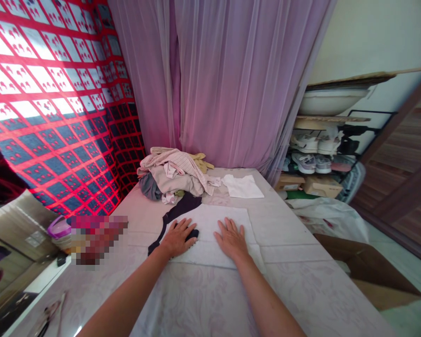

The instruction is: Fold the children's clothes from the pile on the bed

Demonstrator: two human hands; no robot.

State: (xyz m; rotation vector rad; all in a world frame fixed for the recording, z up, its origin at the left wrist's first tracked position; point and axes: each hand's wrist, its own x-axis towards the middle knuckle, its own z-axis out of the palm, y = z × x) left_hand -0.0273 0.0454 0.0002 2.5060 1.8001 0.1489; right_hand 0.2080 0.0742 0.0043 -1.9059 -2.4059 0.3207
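A white garment with dark trim (210, 224) lies spread flat on the pale patterned cloth of the table (294, 262). My left hand (178, 238) rests palm down on its left part, fingers spread, over a dark edge of the fabric. My right hand (231, 238) lies flat and open on the garment's right part. A heap of crumpled clothes (173, 175) sits beyond the garment at the far end. Beside the heap, to its right, lies a small folded white piece (243, 186).
Pink curtains (231, 79) hang behind the table, a red-and-blue patterned cloth (56, 107) at the left. A shoe rack (319, 154) stands at the right, a cardboard box (368, 271) and a plastic bag (330, 217) on the floor. Scissors (47, 316) lie near left.
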